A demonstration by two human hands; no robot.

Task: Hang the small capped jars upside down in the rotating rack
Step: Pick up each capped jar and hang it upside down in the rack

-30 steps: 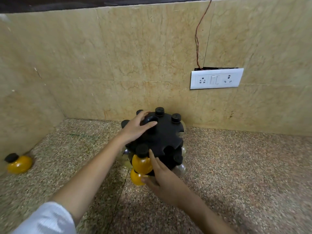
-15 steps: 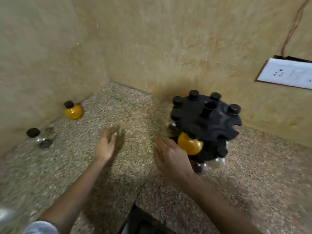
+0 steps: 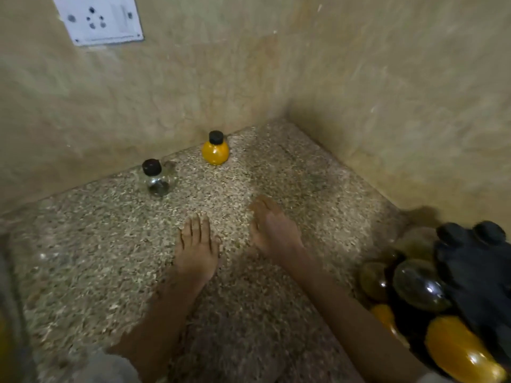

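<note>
Two small black-capped jars stand upright on the speckled counter near the wall corner: a yellow-filled jar [image 3: 215, 150] and, left of it, a clear jar [image 3: 157, 178] with dark contents. My left hand [image 3: 197, 247] is stretched out flat over the counter, empty, below the clear jar. My right hand [image 3: 272, 226] reaches forward beside it, fingers extended, holding nothing. The black rotating rack [image 3: 475, 277] sits at the right edge, with clear and yellow jars hanging under its top disc and black caps poking above it. Motion blur softens everything.
Beige stone walls meet in a corner behind the jars. A white socket plate [image 3: 99, 19] is on the left wall at the top. The speckled counter [image 3: 83, 258] stretches left and toward me. A blurred object shows at the far left edge.
The view has swung left, pushing the rack to the right edge. Both hands left the rack and moved out over the counter toward the two standing jars.
</note>
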